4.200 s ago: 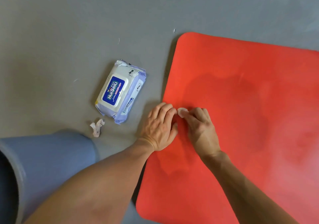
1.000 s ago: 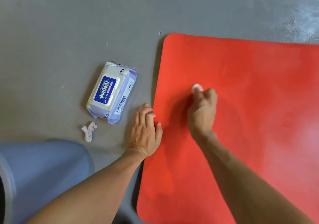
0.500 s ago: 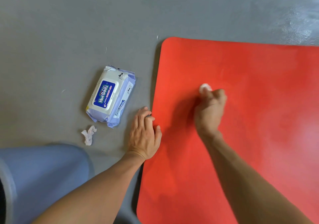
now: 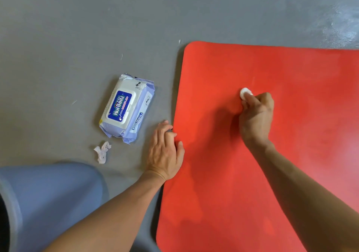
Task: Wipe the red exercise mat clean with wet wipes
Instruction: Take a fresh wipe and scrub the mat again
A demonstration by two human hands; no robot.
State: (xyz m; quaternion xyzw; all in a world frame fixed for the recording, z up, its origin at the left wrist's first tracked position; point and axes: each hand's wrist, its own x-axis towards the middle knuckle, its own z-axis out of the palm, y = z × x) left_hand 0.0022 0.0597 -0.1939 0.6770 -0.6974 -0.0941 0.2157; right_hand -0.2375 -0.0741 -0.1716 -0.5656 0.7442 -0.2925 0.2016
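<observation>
Gripping a balled wipe [image 4: 245, 93] against the red mat [image 4: 291, 154], the right hand [image 4: 255, 119] presses down; the left hand [image 4: 165, 150] rests flat, fingers relaxed, at the mat's edge.

I see a grey floor [image 4: 58, 28], smooth with a wet-looking sheen at its far right corner and a few pale specks. On it lies the red exercise mat [image 4: 223, 174], flat, with rounded corners, running off the right edge of my view. Just left of the mat sits a closed pack of wet wipes [image 4: 127, 108], angled, label up. Near its closer end lies a crumpled used wipe [image 4: 102, 151].
</observation>
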